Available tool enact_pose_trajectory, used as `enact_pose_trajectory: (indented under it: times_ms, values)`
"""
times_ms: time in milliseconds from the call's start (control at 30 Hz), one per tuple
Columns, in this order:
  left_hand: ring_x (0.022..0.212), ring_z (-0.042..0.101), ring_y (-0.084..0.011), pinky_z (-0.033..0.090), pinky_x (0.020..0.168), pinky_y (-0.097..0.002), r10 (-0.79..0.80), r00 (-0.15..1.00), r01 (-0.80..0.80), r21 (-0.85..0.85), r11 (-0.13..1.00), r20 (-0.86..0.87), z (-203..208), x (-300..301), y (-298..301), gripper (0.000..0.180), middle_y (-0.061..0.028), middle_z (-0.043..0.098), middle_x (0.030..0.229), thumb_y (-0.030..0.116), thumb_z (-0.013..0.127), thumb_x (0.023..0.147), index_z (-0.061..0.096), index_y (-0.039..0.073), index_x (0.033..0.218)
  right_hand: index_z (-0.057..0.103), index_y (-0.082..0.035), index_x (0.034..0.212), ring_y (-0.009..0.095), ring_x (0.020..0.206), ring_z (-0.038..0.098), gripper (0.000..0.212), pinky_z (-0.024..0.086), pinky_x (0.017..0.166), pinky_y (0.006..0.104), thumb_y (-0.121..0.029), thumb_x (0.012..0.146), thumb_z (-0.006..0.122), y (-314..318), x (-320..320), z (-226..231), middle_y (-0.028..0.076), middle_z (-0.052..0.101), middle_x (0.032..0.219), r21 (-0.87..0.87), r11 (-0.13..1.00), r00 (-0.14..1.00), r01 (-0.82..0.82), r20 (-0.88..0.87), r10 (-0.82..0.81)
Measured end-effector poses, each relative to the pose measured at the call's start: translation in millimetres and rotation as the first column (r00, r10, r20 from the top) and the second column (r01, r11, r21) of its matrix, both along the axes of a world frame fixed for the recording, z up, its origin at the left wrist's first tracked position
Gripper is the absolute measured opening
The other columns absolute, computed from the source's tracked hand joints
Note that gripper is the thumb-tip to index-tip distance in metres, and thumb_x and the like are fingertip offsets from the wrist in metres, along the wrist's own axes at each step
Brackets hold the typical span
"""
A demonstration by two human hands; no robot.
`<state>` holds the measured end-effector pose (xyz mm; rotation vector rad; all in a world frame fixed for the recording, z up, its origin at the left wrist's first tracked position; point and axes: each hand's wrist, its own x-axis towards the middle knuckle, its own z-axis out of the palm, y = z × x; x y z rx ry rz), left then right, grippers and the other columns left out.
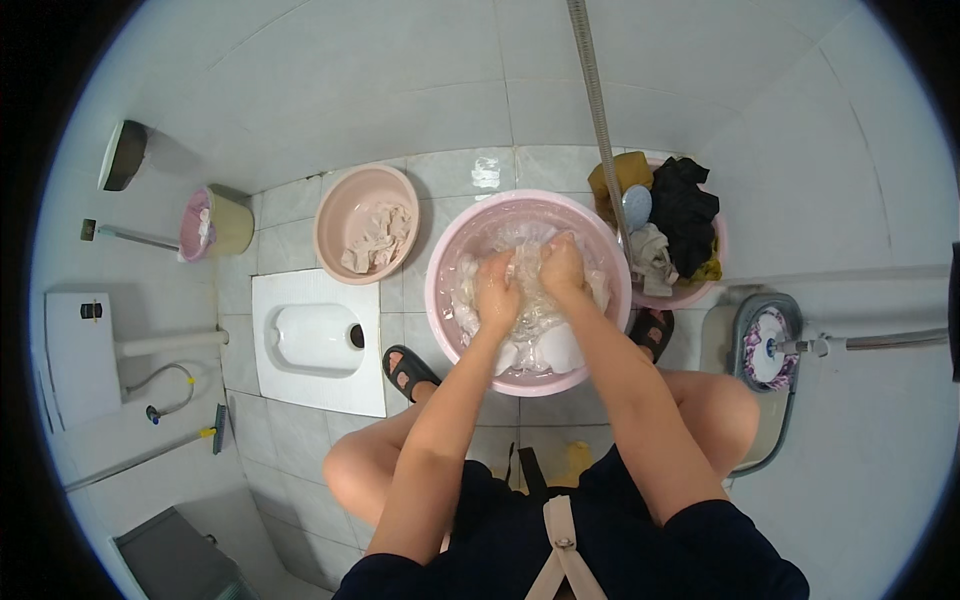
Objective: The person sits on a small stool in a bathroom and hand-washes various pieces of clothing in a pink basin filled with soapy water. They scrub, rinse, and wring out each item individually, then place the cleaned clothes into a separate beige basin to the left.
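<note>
Wet white cloth, apparently a garment (560, 348), lies in water inside a large pink basin (525, 386) on the floor between my feet. Both arms reach down into this basin. My left hand (497, 292) is closed on the cloth at the middle of the water. Just to its right and slightly farther away, my right hand (562, 266) also grips the cloth with curled fingers. A stretch of translucent wet fabric shows between the two hands. The fingertips are partly hidden by cloth and water.
A smaller pink basin (328, 240) with pale cloths stands at far left. Dark and tan clothes (685, 215) fill another basin at right, beside a hanging metal hose (590, 80). A squat toilet (315, 340), bin (232, 222) and mop bucket (785, 420) stand nearby.
</note>
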<state>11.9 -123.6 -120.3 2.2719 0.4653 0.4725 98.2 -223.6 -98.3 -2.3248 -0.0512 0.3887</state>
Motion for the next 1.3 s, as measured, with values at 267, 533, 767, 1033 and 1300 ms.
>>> enact_pose_trajectory:
  times_ms: [267,533,767,1033,1300]
  values:
    - [0.087,0.06,-0.0242,0.05,0.078,-0.0352,0.151,0.954,0.297,-0.753,-0.587,0.259,-5,14,32,0.033,-0.0141,0.06,0.106,0.035,0.048,0.093,0.054,0.008,0.11,0.054,-0.007,0.088,0.035,0.082,0.058,0.013,0.045,0.069,0.0447,-0.017,0.082,0.056,36,-103,93,0.015,0.06,0.088,0.259,0.931,0.924,-0.257,0.347,0.159]
    - [0.097,0.061,-0.0255,0.051,0.082,-0.0388,0.026,0.978,-0.202,-0.966,-0.162,-0.209,79,-6,-12,0.05,-0.0131,0.06,0.11,0.048,0.039,0.093,0.05,0.004,0.116,0.065,-0.005,0.067,0.033,0.06,0.058,0.04,0.044,0.058,0.0413,-0.038,0.086,0.051,23,-14,74,0.015,0.06,0.063,0.136,0.984,0.989,-0.111,0.111,0.096]
    - [0.084,0.061,-0.0203,0.048,0.072,-0.0321,-0.357,0.874,0.278,-0.262,0.924,-0.33,142,-12,8,0.054,-0.0158,0.062,0.091,0.04,0.07,0.073,0.056,-0.004,0.102,0.06,0.001,0.078,0.023,0.069,0.06,0.04,0.045,0.063,0.0347,-0.038,0.086,0.056,18,8,102,0.014,0.06,0.07,0.42,0.794,0.882,-0.44,0.037,0.469]
    - [0.085,0.059,-0.0128,0.048,0.07,-0.0263,-0.054,0.988,0.153,-0.872,0.465,0.144,213,-11,-2,0.03,-0.0076,0.062,0.098,0.018,0.066,0.083,0.057,0.0,0.106,0.052,-0.005,0.114,0.014,0.095,0.056,0.049,0.045,0.084,0.0283,-0.022,0.074,0.075,-32,9,123,0.01,0.06,0.108,0.549,0.585,0.784,-0.597,0.247,0.569]
    - [0.095,0.06,-0.0319,0.051,0.085,-0.0425,0.15,0.988,0.048,-0.985,-0.163,0.024,170,-24,67,0.036,-0.0183,0.058,0.109,0.022,0.05,0.09,0.048,-0.004,0.114,0.054,0.003,0.112,0.016,0.092,0.059,0.044,0.048,0.079,0.0276,-0.006,0.073,0.069,-55,3,41,0.013,0.06,0.108,0.849,0.518,0.776,0.103,-0.395,0.492]
